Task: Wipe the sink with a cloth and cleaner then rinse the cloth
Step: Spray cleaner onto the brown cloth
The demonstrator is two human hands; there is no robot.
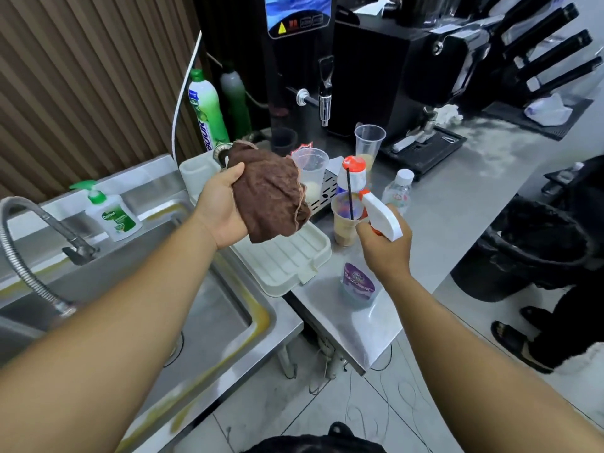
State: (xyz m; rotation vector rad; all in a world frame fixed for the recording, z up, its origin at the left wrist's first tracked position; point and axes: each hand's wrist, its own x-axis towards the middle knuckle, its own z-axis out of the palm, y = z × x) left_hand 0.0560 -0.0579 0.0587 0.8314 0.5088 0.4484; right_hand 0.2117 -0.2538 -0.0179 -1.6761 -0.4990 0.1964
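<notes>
My left hand (219, 209) holds a crumpled brown cloth (269, 194) up in the air, above the right rim of the steel sink (261, 322). My right hand (385, 246) grips a glass cleaner spray bottle (358, 284) by its neck; the white trigger head (382, 215) points left toward the cloth, a short gap away. The sink basin lies below my left forearm. A flexible steel faucet (29, 243) arcs over the sink at the left.
A cream drain tray (287, 259) rests on the counter beside the sink. Plastic cups (344, 217), a small water bottle (398, 188), hand soap (112, 212), green dish soap (207, 109) and black machines (300, 60) crowd the counter. A black bin (523, 256) stands at right.
</notes>
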